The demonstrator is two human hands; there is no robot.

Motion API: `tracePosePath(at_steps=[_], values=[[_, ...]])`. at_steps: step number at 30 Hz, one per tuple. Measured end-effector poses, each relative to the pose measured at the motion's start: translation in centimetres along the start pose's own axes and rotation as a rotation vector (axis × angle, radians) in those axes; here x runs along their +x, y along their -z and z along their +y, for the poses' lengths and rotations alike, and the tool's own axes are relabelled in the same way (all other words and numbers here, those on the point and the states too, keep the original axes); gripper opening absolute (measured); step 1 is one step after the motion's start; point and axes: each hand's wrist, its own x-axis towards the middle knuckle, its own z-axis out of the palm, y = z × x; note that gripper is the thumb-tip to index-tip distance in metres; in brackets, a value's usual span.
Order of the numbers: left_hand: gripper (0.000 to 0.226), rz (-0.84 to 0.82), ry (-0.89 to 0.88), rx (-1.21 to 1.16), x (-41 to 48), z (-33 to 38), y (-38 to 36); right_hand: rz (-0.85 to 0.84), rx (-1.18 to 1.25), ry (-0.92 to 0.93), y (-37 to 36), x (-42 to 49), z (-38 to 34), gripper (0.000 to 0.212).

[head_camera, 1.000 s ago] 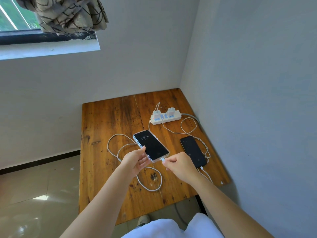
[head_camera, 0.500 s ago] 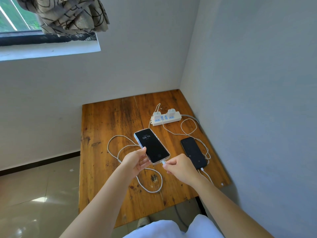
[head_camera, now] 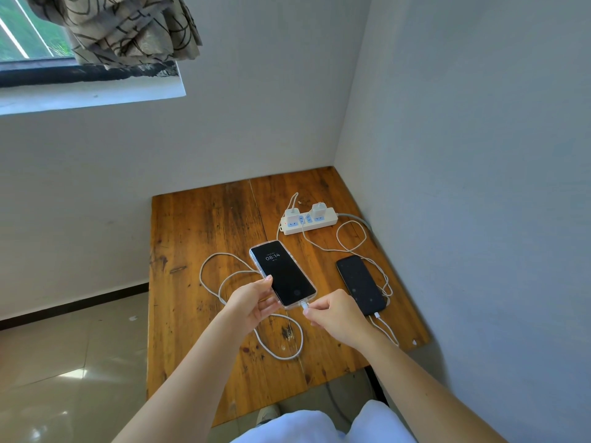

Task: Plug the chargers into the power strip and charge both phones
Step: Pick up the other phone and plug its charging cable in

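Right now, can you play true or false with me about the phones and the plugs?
1. Two chargers sit in the power strip. True.
2. The left hand holds the lit phone. True.
3. The lit phone shows 10:30. False: it shows 08:14.
4. The dark phone has no cable in it. False: a white cable is in its near end.
5. The right hand pinches the plug at the lit phone's near end. True.

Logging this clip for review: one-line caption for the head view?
Left hand steadies the lit phone while the right hand holds the cable plug at its port; second phone lies cabled.
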Motion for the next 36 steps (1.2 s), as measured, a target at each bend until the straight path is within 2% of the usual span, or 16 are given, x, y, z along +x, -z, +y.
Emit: tracePosePath(at_steps=[22, 30, 36], values=[[0.025, -0.012, 0.004, 0.013, 0.00, 0.06, -0.25, -0.019, 0.007, -0.015, 0.27, 0.03, 0.02, 0.016], [0.024, -0.008, 0.004, 0.006, -0.05, 0.15, -0.34, -0.020, 0.113, -0.062, 0.65, -0.02, -0.33, 0.009], [0.024, -0.056, 0.008, -0.016, 0.08, 0.23, -0.21, -0.034, 0.124, -0.077, 0.64, 0.01, -0.41, 0.013]])
